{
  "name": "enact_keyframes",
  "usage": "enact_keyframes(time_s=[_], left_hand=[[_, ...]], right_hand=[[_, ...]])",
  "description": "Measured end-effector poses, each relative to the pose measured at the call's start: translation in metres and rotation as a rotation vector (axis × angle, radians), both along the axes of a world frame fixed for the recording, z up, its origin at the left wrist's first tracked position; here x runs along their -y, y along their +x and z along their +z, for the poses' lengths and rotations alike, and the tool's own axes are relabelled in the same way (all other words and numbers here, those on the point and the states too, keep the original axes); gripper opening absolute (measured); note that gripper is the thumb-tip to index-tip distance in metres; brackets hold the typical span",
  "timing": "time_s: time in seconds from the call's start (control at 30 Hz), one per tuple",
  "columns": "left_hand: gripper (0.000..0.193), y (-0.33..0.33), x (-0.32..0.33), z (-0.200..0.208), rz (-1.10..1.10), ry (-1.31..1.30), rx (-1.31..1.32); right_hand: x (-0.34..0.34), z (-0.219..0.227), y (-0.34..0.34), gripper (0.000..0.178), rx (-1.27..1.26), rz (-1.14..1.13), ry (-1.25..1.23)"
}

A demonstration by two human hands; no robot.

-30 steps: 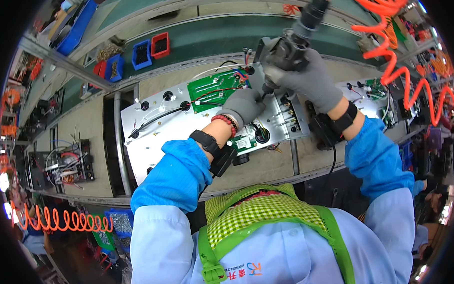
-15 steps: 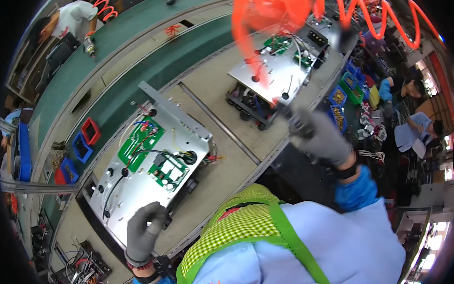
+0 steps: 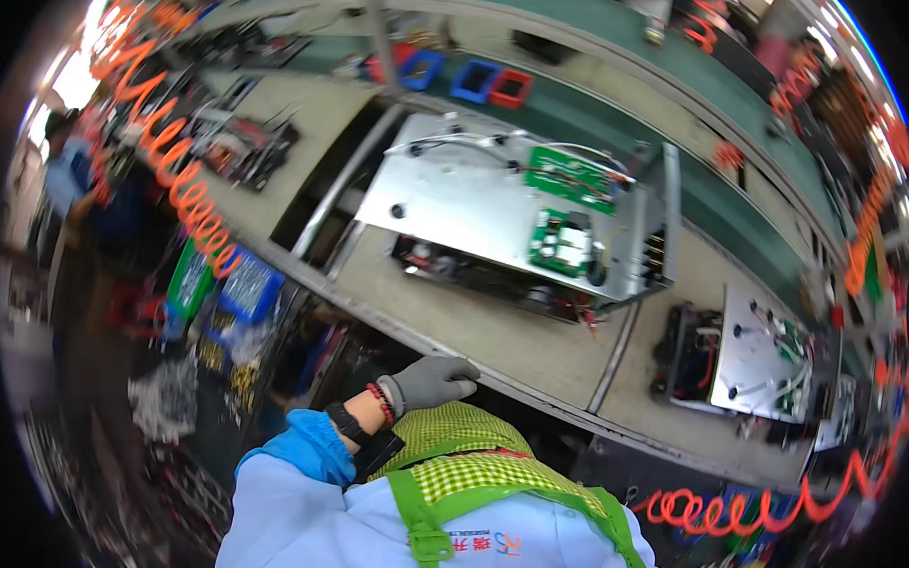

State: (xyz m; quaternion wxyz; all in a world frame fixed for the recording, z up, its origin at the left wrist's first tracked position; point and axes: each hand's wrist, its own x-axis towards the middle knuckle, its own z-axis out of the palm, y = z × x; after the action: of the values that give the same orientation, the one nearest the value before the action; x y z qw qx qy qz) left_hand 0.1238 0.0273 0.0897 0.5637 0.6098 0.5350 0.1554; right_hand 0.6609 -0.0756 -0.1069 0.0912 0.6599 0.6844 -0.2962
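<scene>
My left hand [image 3: 433, 383], in a grey glove, is at waist height beside the near edge of the conveyor [image 3: 471, 372]. Its fingers point to the right, loosely bent, and nothing shows in them. Past it on the conveyor rests an electrical unit with a silver metal plate [image 3: 457, 199] on top. On that plate sit a green circuit board [image 3: 570, 178] and a smaller board with white parts [image 3: 563, 241], with cables along the far side. The unit's upright metal bracket [image 3: 667, 216] stands at its right end. My right hand is out of view.
A second plated unit [image 3: 762, 360] stands to the right. Blue bins [image 3: 475, 81] and a red bin [image 3: 509, 88] line the far side. Orange coiled hoses [image 3: 183, 179] hang left and right. Parts bins [image 3: 249, 285] stand at lower left; a person [image 3: 68, 170] is beyond.
The view has swung left, so the unit now appears in the middle. My left hand has come off the unit to my waist. My right hand, previously raised at the right, has left the view.
</scene>
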Motion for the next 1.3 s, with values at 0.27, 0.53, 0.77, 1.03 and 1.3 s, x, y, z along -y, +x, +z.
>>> enact_keyframes(time_s=[0.27,0.53,0.77,1.03,1.3], left_hand=[[0.037,-0.056,0.158,-0.028,0.473,0.009,-0.133],[0.033,-0.138,0.402,-0.143,1.124,-0.129,-0.355],[0.038,-0.145,0.640,-0.224,1.764,-0.640,-0.241],[0.028,-0.053,0.765,-0.256,2.422,-0.602,-0.158],[0.024,-0.087,0.747,-0.155,2.905,-0.338,0.650]], right_hand=[[-0.083,0.008,-0.054,0.047,0.033,0.345,-0.163],[-0.133,0.052,-0.342,0.053,0.125,0.637,-0.264],[-0.062,0.109,-0.683,0.044,-0.256,1.107,-0.038],[0.160,0.137,-0.877,0.049,-0.226,1.840,-0.335],[0.255,0.138,-0.957,0.049,-0.200,2.291,-0.413]])
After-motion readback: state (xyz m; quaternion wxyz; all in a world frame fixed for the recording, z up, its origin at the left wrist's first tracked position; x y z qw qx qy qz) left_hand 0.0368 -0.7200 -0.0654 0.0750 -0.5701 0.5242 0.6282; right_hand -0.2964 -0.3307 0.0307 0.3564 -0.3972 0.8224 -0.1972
